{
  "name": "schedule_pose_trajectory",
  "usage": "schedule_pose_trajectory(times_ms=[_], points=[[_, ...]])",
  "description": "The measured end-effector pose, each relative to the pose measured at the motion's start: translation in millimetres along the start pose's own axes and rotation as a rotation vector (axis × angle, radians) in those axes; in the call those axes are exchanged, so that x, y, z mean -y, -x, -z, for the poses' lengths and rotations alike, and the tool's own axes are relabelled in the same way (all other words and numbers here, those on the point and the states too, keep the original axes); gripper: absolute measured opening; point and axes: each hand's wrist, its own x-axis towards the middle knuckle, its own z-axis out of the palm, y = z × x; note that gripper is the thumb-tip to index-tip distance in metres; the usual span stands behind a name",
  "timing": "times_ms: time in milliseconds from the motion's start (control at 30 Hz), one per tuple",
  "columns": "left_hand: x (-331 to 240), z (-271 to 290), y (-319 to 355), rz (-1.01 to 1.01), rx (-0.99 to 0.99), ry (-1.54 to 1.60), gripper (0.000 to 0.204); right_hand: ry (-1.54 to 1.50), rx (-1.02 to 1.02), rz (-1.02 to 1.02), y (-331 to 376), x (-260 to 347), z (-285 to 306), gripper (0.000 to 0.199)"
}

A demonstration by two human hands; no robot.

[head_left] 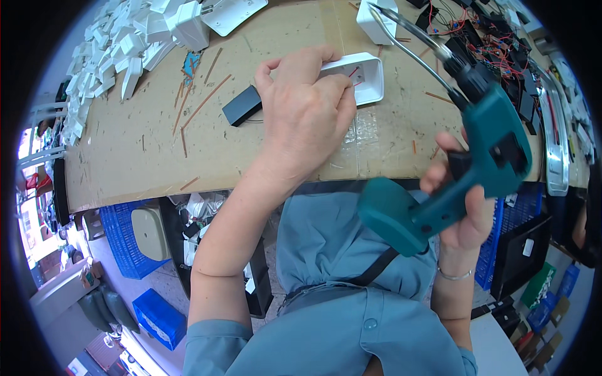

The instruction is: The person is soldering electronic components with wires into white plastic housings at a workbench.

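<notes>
Tabletop (pixel 213 161) — white casings (pixel 132 45) (piled), black box (pixel 242 105)

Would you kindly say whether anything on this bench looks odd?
The thin brown sticks look out of place: they lie scattered like litter, mostly left of the left hand, some by a ragged blue patch on the tabletop. The white case at that hand and the green tool in the right hand show no obvious damage.

Teal plastic pistol-shaped tool (pixel 486 164), raised, 3 o'clock of view centre, metal tip (pixel 417 32) toward 11 | white plastic rectangular casing (pixel 371 81), open, red wire (pixel 355 71) inside, 1 o'clock | black rectangular box (pixel 242 106), lying flat, 11 o'clock
</notes>
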Motion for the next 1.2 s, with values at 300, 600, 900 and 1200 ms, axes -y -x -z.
schedule_pose_trajectory(times_ms=[300, 600, 900, 1200], points=[[4, -5, 1, -0.023, -0.014, -0.028, 0.004, 0.425, -0.284, 0.057, 53, 14, -12, 0.075], [0, -1, 0, -0.001, 0.028, -0.073, 0.007, 0.537, -0.284, -0.014, 52, 9, -18, 0.072], [2, -2, 0, 0.001, 0.023, -0.062, 0.006, 0.573, -0.260, -0.042, 43, 2, -21, 0.062], [4, -5, 1, 0.005, 0.010, -0.054, 0.005, 0.694, -0.244, -0.024, 34, 0, -22, 0.053]])
